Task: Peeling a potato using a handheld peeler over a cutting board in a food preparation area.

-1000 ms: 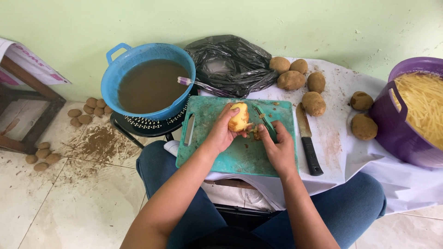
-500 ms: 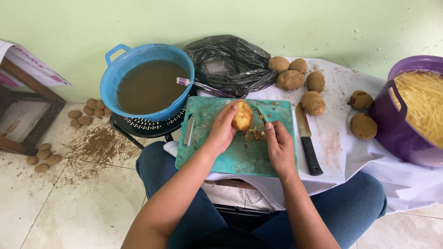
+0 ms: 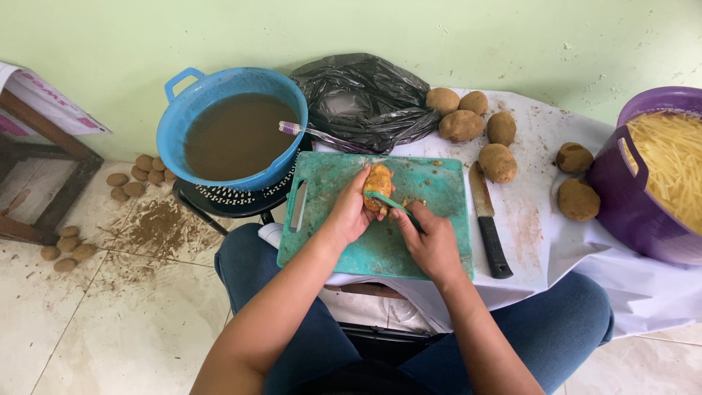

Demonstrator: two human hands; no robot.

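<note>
Fingers [image 3: 363, 192] hold potato [image 3: 378, 181] beside knife [image 3: 485, 219].

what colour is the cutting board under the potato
Teal green, worn and stained: the cutting board, seen in the head view.

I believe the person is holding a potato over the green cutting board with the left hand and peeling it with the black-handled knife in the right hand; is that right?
Not quite. In the head view the right hand holds a green peeler, not the knife. The black-handled knife lies untouched on the white cloth beside the cutting board. The left hand does hold the potato over the board.

bare forearms, blue jeans [image 3: 570, 322]
</note>
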